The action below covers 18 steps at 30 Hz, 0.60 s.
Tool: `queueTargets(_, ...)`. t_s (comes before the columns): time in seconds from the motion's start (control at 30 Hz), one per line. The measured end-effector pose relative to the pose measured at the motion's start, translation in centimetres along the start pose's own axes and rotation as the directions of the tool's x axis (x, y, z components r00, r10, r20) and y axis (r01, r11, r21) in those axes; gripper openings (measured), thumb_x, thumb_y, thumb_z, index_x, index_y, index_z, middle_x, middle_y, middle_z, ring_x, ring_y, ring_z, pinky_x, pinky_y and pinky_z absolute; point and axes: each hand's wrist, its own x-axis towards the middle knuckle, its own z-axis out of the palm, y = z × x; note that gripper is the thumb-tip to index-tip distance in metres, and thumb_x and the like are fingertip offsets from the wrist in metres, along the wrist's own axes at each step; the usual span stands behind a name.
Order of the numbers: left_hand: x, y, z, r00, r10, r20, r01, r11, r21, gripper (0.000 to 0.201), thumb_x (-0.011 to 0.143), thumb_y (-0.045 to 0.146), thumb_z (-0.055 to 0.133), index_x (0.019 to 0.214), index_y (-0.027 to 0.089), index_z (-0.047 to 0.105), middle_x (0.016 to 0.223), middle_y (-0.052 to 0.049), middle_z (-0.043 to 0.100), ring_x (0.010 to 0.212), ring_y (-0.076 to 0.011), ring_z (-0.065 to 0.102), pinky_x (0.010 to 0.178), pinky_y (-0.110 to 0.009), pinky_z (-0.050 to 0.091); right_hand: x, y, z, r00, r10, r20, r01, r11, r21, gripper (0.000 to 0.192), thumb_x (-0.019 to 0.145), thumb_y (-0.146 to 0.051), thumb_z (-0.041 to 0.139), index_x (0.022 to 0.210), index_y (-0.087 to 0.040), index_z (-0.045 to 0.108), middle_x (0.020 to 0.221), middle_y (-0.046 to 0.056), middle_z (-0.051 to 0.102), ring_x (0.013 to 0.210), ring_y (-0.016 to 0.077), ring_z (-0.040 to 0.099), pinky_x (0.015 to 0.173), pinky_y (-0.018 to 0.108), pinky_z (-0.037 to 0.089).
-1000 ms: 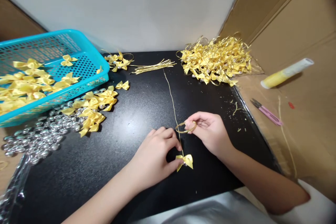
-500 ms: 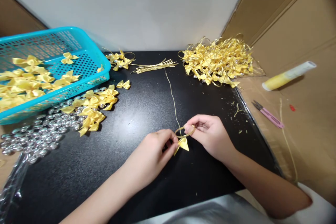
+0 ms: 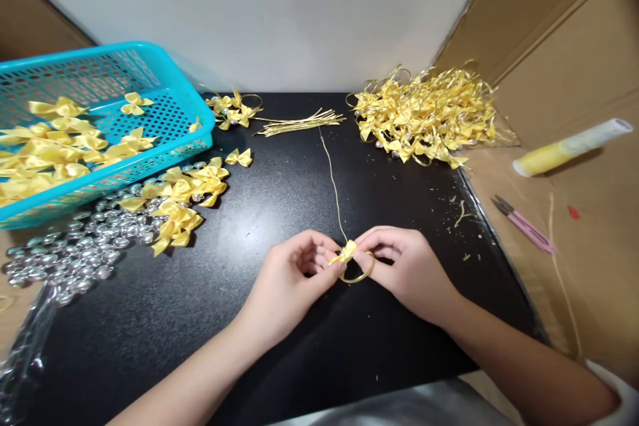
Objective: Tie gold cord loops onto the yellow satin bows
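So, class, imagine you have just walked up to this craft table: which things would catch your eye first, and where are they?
Probably the two hands at the near middle of the black table: the left hand and right hand pinch a small yellow bow on a gold cord loop. Next, the turquoise basket of bows at far left, and the big heap of finished bows at far right.

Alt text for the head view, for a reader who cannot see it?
Two hands, left hand and right hand, pinch a small yellow bow with a gold cord loop over a black table; a blue basket of bows sits left.
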Motion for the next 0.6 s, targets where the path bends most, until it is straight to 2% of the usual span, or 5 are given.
queueTargets(0.17,-0.11,-0.6,0.53,0.999,0.027,-0.026,-0.028,0.999,-0.033,0.012,0.074,0.018,0.076,0.08,0.016,0.065,0.072,-0.001,0.068,0.066,-0.0107,0.062,0.061,-0.02,0.051,-0.1,-0.05,0.13,0.997,-0.069,-0.04,0.066,0.995,-0.072,0.008,0.076,-0.019,0.069,0.068,-0.018,0.071,0.071,0.004,0.073,0.068,0.0161,0.07,0.066,0.028,0.057)
queueTargets(0.3,-0.33,-0.92,0.55,0.981,0.187,-0.052,-0.181,0.979,0.096,0.005,0.078,0.016,0.073,0.081,0.017,0.069,0.077,-0.003,0.07,0.069,-0.0124,0.066,0.064,-0.022,0.054,-0.18,0.02,0.15,0.994,-0.076,-0.083,0.069,0.994,-0.086,0.007,0.076,-0.019,0.069,0.069,-0.019,0.07,0.074,0.004,0.074,0.068,0.0163,0.07,0.065,0.028,0.057)
queueTargets(0.37,-0.37,-0.85,0.46,0.949,0.309,-0.067,-0.289,0.934,0.211,0.003,0.08,0.015,0.071,0.082,0.018,0.071,0.082,-0.004,0.071,0.072,-0.0135,0.067,0.065,-0.023,0.056,-0.18,0.11,0.17,0.993,-0.068,-0.098,0.061,0.995,-0.075,0.007,0.076,-0.02,0.069,0.069,-0.019,0.07,0.074,0.005,0.074,0.069,0.0166,0.07,0.066,0.028,0.057)
queueTargets(0.47,-0.38,-0.6,0.37,0.877,0.473,-0.089,-0.405,0.825,0.393,0.006,0.08,0.013,0.071,0.08,0.019,0.073,0.092,-0.006,0.072,0.081,-0.0154,0.07,0.068,-0.023,0.057,-0.16,0.18,0.22,0.99,-0.069,-0.121,0.063,0.996,-0.056,0.007,0.077,-0.02,0.068,0.07,-0.019,0.07,0.075,0.005,0.073,0.071,0.0167,0.07,0.066,0.028,0.058)
queueTargets(0.6,-0.4,-0.42,0.46,0.813,0.576,-0.083,-0.466,0.73,0.5,0.01,0.08,0.01,0.07,0.081,0.019,0.073,0.091,-0.005,0.07,0.081,-0.0145,0.069,0.068,-0.023,0.057,-0.17,0.12,0.27,0.986,-0.083,-0.142,0.078,0.996,-0.04,0.007,0.078,-0.021,0.068,0.071,-0.018,0.07,0.077,0.006,0.074,0.072,0.0171,0.071,0.066,0.028,0.059)
